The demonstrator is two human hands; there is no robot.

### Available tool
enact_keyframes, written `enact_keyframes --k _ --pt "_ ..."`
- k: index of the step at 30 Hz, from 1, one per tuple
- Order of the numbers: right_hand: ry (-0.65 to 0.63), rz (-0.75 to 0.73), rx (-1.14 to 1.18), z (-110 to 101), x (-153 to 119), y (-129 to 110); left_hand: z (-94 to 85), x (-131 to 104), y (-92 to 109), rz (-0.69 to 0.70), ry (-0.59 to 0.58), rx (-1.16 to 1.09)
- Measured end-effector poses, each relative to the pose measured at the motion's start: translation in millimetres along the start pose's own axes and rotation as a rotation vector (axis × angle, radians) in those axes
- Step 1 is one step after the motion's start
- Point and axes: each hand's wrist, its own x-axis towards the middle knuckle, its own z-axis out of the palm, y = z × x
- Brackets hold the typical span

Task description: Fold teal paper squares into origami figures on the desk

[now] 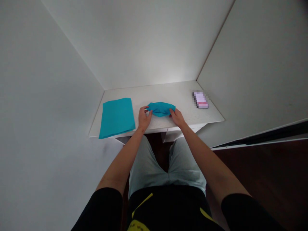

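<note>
A folded piece of turquoise paper (160,108), widest in its middle and narrowing toward both ends, is held just above the white desk near its front edge. My left hand (144,118) pinches its left end between thumb and fingers. At the opposite end, my right hand (177,116) grips the paper with the thumb on the near side. Creases run across the middle of the piece. To the left of my left hand lies a small stack of flat turquoise sheets (117,117), whose near edge hangs slightly over the desk's front.
The white desk (180,91) is enclosed by walls at the back and both sides. A phone (200,99), blurred out, lies at the right. Below the desktop is a white drawer front (174,134). My legs (144,166) are under the front edge.
</note>
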Motion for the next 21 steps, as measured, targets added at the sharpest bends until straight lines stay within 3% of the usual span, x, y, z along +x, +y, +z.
enact_keyframes --k 10,21 --pt "0.028 0.086 0.193 -3.1 1.5 2.2 -1.6 1.5 1.4 -0.201 -0.015 -0.256" --pt "0.032 0.051 0.133 -6.4 2.9 1.7 -6.3 7.6 -1.8 -0.258 -0.068 -0.347"
